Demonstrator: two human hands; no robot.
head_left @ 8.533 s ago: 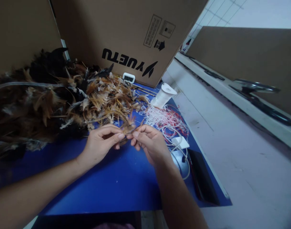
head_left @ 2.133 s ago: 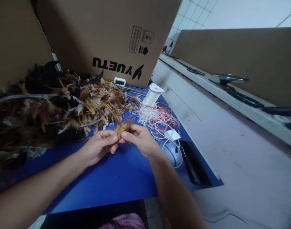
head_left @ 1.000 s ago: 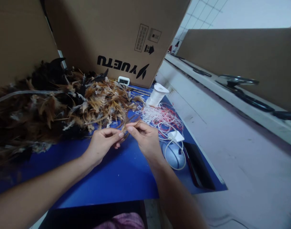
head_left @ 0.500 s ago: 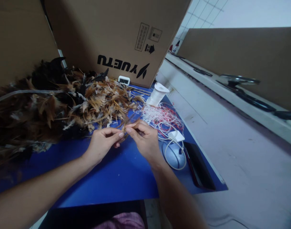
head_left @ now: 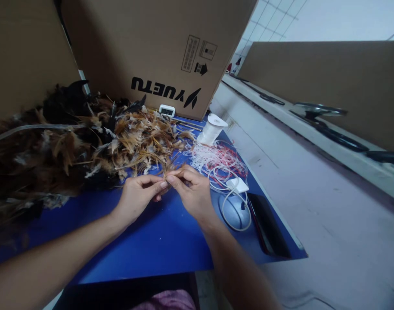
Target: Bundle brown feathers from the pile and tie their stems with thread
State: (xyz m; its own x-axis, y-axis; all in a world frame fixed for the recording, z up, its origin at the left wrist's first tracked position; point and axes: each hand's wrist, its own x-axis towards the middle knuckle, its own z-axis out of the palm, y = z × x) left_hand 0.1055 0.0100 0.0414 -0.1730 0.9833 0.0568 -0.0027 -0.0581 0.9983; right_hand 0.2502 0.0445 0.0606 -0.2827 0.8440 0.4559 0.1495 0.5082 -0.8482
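Brown feathers (head_left: 168, 165) stick up between the fingertips of both hands, above the blue table (head_left: 141, 254). My left hand (head_left: 140, 193) pinches them with thumb and forefinger. My right hand (head_left: 192, 189) is closed on the same small bunch, its thumb tip close beside the left thumb. The feathers' lower ends are hidden by the fingers. Behind and to the left spreads a large heap of brown, black and pale feathers (head_left: 132, 142). A tangle of white and red string (head_left: 212, 159) lies just beyond my right hand.
A white spool (head_left: 212, 129) stands behind the string. Right of my hands are a white plug (head_left: 237, 185) with a looped cable, a round bluish object (head_left: 235, 211) and a dark phone (head_left: 269, 226). Cardboard boxes (head_left: 119, 47) and a small white display (head_left: 167, 110) stand at the back.
My right hand has shifted slightly left, its thumb closer to my left thumb. The feather tips between the hands now stand more upright. The whole view has moved a little.
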